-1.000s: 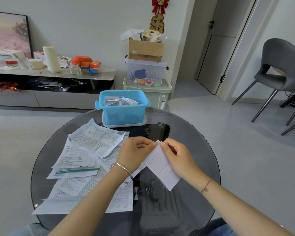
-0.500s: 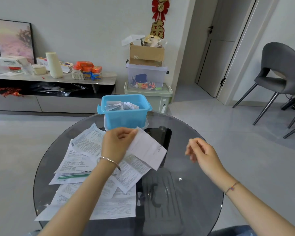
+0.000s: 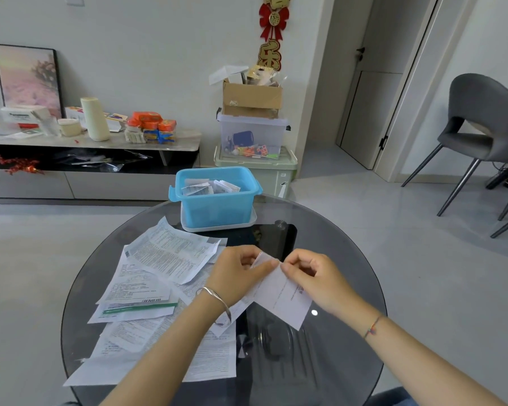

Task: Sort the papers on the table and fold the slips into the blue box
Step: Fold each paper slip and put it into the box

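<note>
Fingers (image 3: 289, 268): left hand (image 3: 235, 273) and right hand (image 3: 313, 278) pinch the slip (image 3: 282, 297) at its edge nearest the blue box (image 3: 217, 206).
Long axis: slants away from it, toward the person.

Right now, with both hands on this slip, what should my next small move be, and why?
Probably fold the slip in half. Your left hand and right hand both pinch its top edge and most of it hangs flat, while the folded slips in the blue box are much smaller.

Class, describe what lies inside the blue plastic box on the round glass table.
Several folded white paper slips lie inside the blue plastic box. Its front wall hides the floor and anything beneath those slips.
</note>
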Available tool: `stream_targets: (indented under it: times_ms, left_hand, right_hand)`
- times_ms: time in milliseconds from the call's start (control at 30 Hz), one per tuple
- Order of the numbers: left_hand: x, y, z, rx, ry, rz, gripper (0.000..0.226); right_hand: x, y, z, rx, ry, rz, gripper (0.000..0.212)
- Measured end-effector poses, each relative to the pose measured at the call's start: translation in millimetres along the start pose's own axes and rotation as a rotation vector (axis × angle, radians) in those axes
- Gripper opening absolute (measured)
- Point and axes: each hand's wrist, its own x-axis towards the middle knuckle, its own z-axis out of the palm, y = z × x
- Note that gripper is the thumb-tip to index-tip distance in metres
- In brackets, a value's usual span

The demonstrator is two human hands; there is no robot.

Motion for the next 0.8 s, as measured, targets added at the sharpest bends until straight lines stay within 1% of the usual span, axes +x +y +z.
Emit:
stream_targets:
  times_ms: [133, 200, 300, 467, 500, 567, 633, 667, 700, 800]
  left_hand:
    - [0, 3, -1, 0.033, 0.004, 0.035, 0.009]
    - [0, 4, -3, 0.038, 0.061, 0.039, 0.01]
    - [5, 3, -13, 0.017, 0.194, 0.016, 0.019]
    - [8, 2, -21, -0.001, 0.235, -0.015, 0.019]
    - [7, 1, -22, -0.021, 0.25, -0.024, 0.018]
    - [8, 0, -25, -0.045, 0.291, -0.016, 0.017]
    - [7, 0, -24, -0.041, 0.271, 0.009, 0.016]
    - [5, 1, -21, -0.036, 0.231, 0.025, 0.014]
    - [3, 1, -16, -0.024, 0.191, 0.044, 0.01]
    - [0, 1, -7, -0.011, 0.136, 0.104, 0.004]
  right_hand:
    - [1, 0, 2, 0.018, -0.025, 0.018, 0.021]
    - [2, -1, 0, 0.02, -0.033, 0.006, 0.023]
    - [5, 1, -8, 0.051, -0.011, 0.008, 0.025]
    - [5, 3, -18, 0.019, -0.04, 0.023, 0.026]
    - [4, 5, -20, 0.001, -0.021, 0.034, 0.029]
    - [5, 8, -26, -0.001, 0.072, 0.042, 0.032]
    - [6, 9, -28, 0.039, 0.164, 0.014, 0.024]
    - [6, 8, -26, 0.055, 0.162, -0.008, 0.017]
    - [6, 5, -23, 0.054, 0.122, -0.022, 0.011]
    - [5, 2, -12, -0.051, -0.012, -0.034, 0.007]
